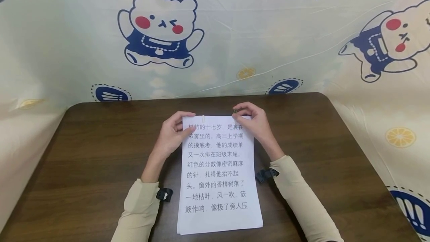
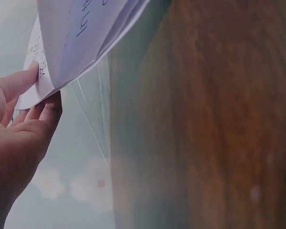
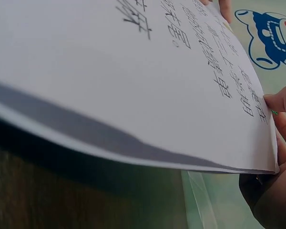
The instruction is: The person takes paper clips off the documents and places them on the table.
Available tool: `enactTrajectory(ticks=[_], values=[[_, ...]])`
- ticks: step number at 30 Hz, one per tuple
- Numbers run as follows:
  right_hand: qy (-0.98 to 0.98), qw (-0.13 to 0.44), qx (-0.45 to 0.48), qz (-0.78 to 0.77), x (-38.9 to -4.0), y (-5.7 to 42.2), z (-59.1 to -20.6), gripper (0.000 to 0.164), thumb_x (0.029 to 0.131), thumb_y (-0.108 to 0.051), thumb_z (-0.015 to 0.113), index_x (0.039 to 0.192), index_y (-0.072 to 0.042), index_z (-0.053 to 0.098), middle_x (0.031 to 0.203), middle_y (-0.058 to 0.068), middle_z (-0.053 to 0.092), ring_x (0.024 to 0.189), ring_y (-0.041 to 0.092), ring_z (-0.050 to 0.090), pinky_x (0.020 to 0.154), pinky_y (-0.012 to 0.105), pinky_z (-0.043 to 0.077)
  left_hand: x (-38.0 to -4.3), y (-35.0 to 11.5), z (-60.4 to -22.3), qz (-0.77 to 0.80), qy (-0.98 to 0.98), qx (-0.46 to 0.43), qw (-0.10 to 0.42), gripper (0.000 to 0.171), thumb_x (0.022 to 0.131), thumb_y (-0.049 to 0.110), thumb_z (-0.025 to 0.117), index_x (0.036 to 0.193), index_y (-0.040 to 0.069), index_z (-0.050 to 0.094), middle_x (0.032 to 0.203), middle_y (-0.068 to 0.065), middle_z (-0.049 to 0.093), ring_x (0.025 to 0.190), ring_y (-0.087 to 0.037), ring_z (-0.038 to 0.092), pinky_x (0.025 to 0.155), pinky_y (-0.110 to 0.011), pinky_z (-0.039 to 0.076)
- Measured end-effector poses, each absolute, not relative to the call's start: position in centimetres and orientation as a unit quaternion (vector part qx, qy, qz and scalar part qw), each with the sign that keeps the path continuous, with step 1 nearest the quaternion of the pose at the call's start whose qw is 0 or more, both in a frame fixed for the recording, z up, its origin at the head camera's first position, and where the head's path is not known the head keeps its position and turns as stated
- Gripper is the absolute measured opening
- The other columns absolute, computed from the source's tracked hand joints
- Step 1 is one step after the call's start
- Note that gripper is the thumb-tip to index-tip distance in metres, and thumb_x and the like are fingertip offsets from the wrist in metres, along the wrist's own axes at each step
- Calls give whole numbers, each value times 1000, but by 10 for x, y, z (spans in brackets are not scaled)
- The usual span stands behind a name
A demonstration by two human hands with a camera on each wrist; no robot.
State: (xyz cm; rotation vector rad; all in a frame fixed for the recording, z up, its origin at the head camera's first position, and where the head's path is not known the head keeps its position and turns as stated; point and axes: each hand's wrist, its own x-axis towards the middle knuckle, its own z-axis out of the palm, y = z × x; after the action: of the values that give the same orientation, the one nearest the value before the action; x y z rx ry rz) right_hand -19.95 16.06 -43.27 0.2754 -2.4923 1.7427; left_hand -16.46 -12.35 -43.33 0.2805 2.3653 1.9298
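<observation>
A stack of white paper sheets printed with large Chinese characters is held tilted up, its top edge away from me. My left hand grips its upper left corner, thumb on the front and fingers behind, as the left wrist view also shows. On the top edge, right of that hand, sits a yellowish paper clip. My right hand is at the upper right corner, pinching a small green paper clip between thumb and index finger at the top edge. In the right wrist view, only a bit of green clip shows by the fingertips.
A dark brown wooden table lies under the sheets. Behind and beside it hangs a pale cloth printed with cartoon bears and orange slices. Dark bands with small devices are worn on both wrists.
</observation>
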Motion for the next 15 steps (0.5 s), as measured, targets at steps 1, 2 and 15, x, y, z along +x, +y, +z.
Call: enactTrajectory(ticks=[1,2,15], values=[[-815,46,92,570,-200,161,-432,24,92,-13,72,116,-8,69,98,19,76,79,16,73,71,21,54,-165,-124,-433,629,771,92,37,43,91,-1,69,132,10,59,121,-16,66,92,-28,75,72,-29,63],[-814,49,94,571,-200,161,-431,25,92,-11,71,117,-6,69,98,20,76,80,15,72,73,21,53,-165,-124,-433,629,771,93,36,43,91,-1,69,132,10,59,121,-16,67,92,-28,75,72,-29,63],[-801,63,117,583,-189,159,-408,26,91,-3,70,116,5,67,97,28,73,78,10,66,73,18,49,-165,-123,-433,628,771,100,31,43,92,-2,68,132,8,58,123,-18,66,92,-25,75,72,-27,63]])
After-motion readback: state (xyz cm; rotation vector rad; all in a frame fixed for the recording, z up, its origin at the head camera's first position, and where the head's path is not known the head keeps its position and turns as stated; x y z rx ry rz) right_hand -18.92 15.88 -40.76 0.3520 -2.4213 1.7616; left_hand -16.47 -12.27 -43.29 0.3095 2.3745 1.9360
